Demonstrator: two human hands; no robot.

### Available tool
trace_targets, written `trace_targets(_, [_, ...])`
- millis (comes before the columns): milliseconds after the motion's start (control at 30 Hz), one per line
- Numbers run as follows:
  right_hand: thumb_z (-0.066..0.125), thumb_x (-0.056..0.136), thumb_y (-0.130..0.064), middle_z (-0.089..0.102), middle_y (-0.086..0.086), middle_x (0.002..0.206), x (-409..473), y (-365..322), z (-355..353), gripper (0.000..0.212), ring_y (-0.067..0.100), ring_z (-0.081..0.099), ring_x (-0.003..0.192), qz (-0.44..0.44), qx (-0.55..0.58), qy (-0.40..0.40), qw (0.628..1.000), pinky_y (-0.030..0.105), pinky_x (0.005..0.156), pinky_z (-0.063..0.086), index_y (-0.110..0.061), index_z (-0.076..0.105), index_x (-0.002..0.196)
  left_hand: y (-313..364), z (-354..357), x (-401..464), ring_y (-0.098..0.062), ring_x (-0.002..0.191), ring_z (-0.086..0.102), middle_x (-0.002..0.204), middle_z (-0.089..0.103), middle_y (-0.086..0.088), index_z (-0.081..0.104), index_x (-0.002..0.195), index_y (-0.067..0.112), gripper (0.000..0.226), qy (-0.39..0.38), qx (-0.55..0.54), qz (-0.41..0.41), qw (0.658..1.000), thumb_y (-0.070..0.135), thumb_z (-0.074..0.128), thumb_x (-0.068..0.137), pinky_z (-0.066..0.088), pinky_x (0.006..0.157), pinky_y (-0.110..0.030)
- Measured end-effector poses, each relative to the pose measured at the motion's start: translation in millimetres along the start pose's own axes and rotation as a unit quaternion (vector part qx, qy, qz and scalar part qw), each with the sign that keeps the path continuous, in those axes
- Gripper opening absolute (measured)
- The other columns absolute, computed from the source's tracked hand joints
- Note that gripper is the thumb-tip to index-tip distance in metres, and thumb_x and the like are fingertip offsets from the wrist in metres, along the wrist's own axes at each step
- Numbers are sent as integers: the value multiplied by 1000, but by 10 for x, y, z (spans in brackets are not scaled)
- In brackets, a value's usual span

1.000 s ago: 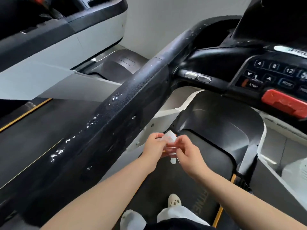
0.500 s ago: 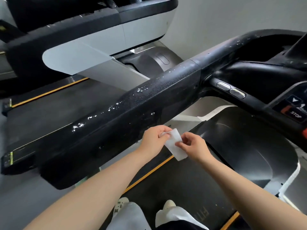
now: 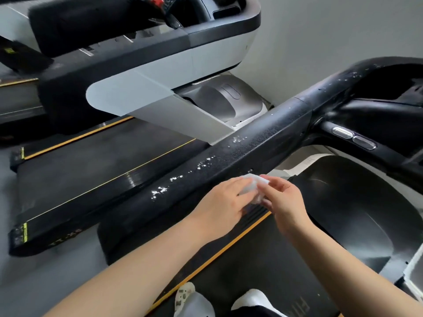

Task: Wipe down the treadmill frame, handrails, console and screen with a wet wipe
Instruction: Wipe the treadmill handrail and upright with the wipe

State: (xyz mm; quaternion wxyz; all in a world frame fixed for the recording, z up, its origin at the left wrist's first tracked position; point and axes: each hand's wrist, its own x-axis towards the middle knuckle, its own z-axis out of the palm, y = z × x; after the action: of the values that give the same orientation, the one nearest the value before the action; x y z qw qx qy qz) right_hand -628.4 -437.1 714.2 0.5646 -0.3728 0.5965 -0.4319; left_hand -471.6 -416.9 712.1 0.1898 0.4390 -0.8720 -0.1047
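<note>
A small white wet wipe is held between both hands just below the black left handrail of the treadmill. My left hand grips the wipe's left side with curled fingers. My right hand pinches its right edge between thumb and fingers. White wet specks dot the top of the handrail. The handrail runs diagonally up to the black console at the upper right, where two oval silver buttons show. The screen is out of view.
A second treadmill with a grey-and-black frame and belt stands close on the left. Below me are the black motor cover, the running belt with an orange edge stripe, and my white shoes.
The view has swung left and back, so the console keypad and red stop bar have left the frame. Both hands have risen toward the handrail, still working the wipe between them.
</note>
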Motion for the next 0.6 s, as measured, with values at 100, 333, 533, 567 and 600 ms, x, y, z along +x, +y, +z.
trace_targets(100, [63, 89, -9, 69, 4, 87, -38, -145, 338, 11, 15, 64, 77, -77, -70, 50, 993, 17, 59, 48, -11, 69, 97, -222, -335, -327, -23, 110, 61, 118, 64, -9, 68, 111, 11, 42, 22, 43, 1, 999, 10, 78, 71, 40, 98, -31])
trace_targets(333, [54, 93, -5, 68, 1, 113, -252, -106, 1161, 11, 8, 62, 78, -313, -359, 67, 877, 20, 75, 45, -10, 60, 101, -1007, -794, -1483, -14, 116, 47, 125, 57, -1, 54, 127, 15, 55, 34, 75, -118, 990, 49, 47, 85, 41, 101, -32])
trace_targets(533, [19, 101, -45, 45, 7, 143, -389, 297, 1610, 55, 31, 32, 138, -278, -564, -73, 774, 38, 113, 22, -14, 42, 140, -1315, -675, -2015, -18, 129, 40, 142, 44, -2, 37, 142, 15, 90, -91, 59, -196, 975, 75, 34, 74, 33, 101, -33])
trace_targets(567, [11, 100, -49, 47, 6, 141, -418, 346, 1642, 61, 31, 36, 136, -290, -598, -75, 743, 42, 110, 28, -15, 46, 136, -1339, -653, -2019, -18, 131, 40, 144, 42, -1, 34, 144, 16, 92, -87, 32, -200, 975, 75, 35, 73, 28, 104, -31])
trace_targets(600, [7, 100, -49, 50, 5, 138, -455, 376, 1678, 64, 31, 40, 133, -296, -623, -76, 720, 46, 107, 33, -16, 50, 132, -1358, -632, -2016, -18, 131, 41, 144, 41, 0, 33, 145, 16, 94, -82, 14, -200, 976, 75, 35, 72, 26, 104, -29])
